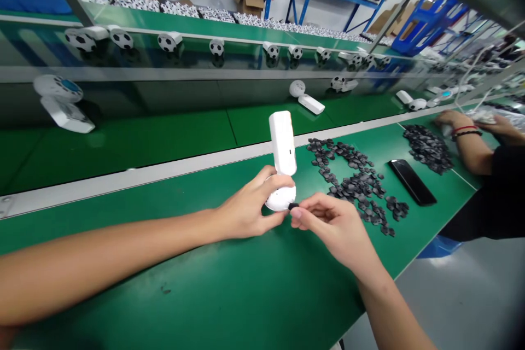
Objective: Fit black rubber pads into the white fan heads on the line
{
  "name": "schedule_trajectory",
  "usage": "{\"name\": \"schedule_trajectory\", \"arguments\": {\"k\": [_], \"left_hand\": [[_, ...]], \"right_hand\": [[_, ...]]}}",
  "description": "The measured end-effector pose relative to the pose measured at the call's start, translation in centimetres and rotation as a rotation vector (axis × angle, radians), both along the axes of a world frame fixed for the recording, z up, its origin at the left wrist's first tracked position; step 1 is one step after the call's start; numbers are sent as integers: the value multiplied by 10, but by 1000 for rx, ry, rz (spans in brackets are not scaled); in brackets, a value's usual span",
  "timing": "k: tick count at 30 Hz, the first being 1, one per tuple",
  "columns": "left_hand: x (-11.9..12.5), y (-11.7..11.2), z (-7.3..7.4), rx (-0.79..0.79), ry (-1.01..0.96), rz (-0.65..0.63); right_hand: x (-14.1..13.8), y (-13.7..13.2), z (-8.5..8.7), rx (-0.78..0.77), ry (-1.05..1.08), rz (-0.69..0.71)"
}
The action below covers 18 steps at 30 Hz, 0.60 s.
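While near bench edge, housing in hand

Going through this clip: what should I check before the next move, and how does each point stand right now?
Left hand holding the white gadget firmly: ok, wrapped around its round end.
Right hand pinching the small black piece: ok.
Black piece seated in the gadget: cannot tell, the fingers hide the contact.
Loose black pieces out from under the hands: ok.
Phone away from the hands: ok, lying beyond the pieces.
Co-worker's hand apart from the person's own: ok, farther along the bench.
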<state>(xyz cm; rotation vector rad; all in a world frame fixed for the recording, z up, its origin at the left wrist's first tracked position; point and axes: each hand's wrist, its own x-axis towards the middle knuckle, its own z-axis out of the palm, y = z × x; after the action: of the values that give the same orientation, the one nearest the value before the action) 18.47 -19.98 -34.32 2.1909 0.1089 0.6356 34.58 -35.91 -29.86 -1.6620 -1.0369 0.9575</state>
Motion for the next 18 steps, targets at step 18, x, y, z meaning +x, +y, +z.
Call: {"name": "schedule_trajectory", "arguments": {"k": [18], "left_hand": [[4, 4, 11, -83, 50, 43]], "right_hand": [[-7, 24, -14, 131, -405, -24]]}}
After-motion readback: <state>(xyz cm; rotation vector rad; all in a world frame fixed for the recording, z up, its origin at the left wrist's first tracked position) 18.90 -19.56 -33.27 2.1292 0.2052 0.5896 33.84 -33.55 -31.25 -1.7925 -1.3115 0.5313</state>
